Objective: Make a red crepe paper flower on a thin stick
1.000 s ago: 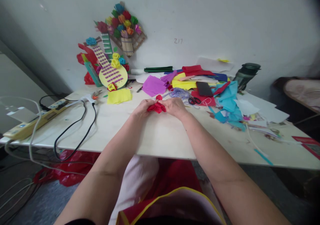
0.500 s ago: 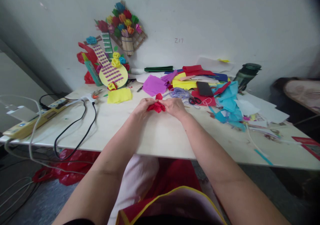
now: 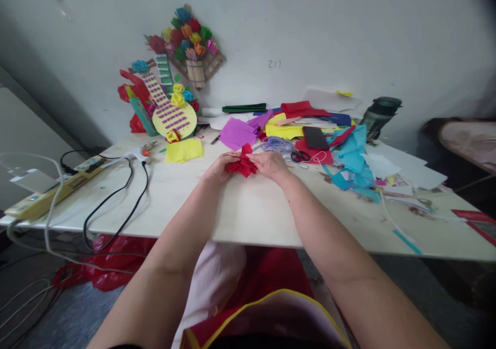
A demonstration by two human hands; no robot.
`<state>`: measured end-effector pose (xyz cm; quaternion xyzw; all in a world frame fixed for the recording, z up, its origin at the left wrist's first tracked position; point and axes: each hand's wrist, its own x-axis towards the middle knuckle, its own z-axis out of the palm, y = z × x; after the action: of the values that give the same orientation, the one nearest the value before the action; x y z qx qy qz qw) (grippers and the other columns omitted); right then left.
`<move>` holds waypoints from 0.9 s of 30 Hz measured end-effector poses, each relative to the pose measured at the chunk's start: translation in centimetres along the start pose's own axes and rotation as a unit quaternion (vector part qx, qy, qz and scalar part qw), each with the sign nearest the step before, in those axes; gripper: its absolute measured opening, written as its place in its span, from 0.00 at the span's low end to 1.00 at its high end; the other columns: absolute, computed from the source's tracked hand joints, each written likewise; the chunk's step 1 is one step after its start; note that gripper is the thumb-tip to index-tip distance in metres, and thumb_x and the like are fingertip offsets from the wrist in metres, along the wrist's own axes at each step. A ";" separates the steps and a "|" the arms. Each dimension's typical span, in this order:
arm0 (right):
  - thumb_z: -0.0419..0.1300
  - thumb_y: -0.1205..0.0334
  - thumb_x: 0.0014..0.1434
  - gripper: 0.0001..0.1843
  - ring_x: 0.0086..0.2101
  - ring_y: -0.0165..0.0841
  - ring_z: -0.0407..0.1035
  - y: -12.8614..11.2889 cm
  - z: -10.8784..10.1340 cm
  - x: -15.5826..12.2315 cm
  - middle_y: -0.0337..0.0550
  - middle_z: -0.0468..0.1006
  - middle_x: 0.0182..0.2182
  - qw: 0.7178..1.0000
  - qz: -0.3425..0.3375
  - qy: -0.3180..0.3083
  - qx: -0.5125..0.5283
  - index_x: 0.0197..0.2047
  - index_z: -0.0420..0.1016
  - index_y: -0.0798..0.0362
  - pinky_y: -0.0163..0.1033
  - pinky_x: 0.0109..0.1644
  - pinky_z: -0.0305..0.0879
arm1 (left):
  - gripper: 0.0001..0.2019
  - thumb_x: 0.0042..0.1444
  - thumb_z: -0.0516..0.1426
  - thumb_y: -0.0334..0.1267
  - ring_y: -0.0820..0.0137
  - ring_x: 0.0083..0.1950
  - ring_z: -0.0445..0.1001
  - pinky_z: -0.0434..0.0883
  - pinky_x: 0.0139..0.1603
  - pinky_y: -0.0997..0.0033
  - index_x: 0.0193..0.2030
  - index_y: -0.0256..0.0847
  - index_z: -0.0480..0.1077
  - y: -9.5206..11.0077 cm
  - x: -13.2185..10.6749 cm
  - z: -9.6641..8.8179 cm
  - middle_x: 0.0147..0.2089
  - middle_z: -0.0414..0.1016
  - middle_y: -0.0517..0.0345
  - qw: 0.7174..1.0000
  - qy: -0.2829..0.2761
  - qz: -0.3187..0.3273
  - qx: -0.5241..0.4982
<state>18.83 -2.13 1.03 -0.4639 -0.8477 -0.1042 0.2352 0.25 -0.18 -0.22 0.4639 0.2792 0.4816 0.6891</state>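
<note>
Between my two hands, a little above the white table, is a red paper flower (image 3: 245, 164) with ruffled, spread petals. My left hand (image 3: 220, 167) pinches its left side, fingers closed. On the other side my right hand (image 3: 272, 165) is closed on the petals too, thumb and fingertips together. The fingertips partly cover the flower's edges. Just behind the hands lie a purple paper sheet (image 3: 237, 133) and a bundle of lilac cord (image 3: 277, 144). Black-handled scissors (image 3: 299, 156) rest to the right of my right hand.
A yellow paper piece (image 3: 183, 151), a glue gun (image 3: 136, 153) and a power strip (image 3: 58, 189) with trailing cables lie left. Turquoise paper (image 3: 352, 155), a phone (image 3: 315, 138) and a dark bottle (image 3: 382, 115) are right. A flower-decorated paper guitar (image 3: 176, 117) leans on the wall.
The red flower's petals look slightly more spread between my fingers. Both hands stay in nearly the same place, and the whole view has shifted slightly.
</note>
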 end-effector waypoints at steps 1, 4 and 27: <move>0.46 0.59 0.64 0.21 0.37 0.35 0.73 0.0 0.0 0.0 0.47 0.81 0.39 1.000 0.003 -0.004 0.000 0.52 0.75 0.48 0.37 0.40 0.62 | 0.11 0.37 0.60 0.28 0.69 0.29 0.73 0.69 0.31 0.71 0.32 0.32 0.74 0.0 0.0 0.0 0.29 0.77 0.53 1.000 -0.002 0.005 0.003; 0.46 0.59 0.63 0.21 0.38 0.36 0.74 0.1 0.1 0.0 0.47 0.81 0.41 1.000 0.014 -0.016 0.004 0.54 0.73 0.48 0.38 0.41 0.63 | 0.11 0.36 0.61 0.27 0.68 0.29 0.74 0.70 0.33 0.69 0.32 0.33 0.74 -0.3 0.0 -0.1 0.29 0.77 0.52 1.000 0.008 0.011 0.015; 0.45 0.56 0.64 0.25 0.33 0.40 0.73 -0.2 -1.4 -0.2 0.50 0.81 0.33 0.995 0.073 -0.055 -0.041 0.63 0.62 0.45 0.40 0.38 0.61 | 0.12 0.32 0.64 0.29 0.69 0.26 0.74 0.70 0.31 0.68 0.28 0.36 0.72 -0.1 0.4 -0.4 0.25 0.76 0.56 0.991 0.121 0.058 0.012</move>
<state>19.18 -2.94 2.10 -0.5384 -0.8185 -0.0957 0.1764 0.11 0.30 -0.50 0.4257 0.3388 0.5701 0.6156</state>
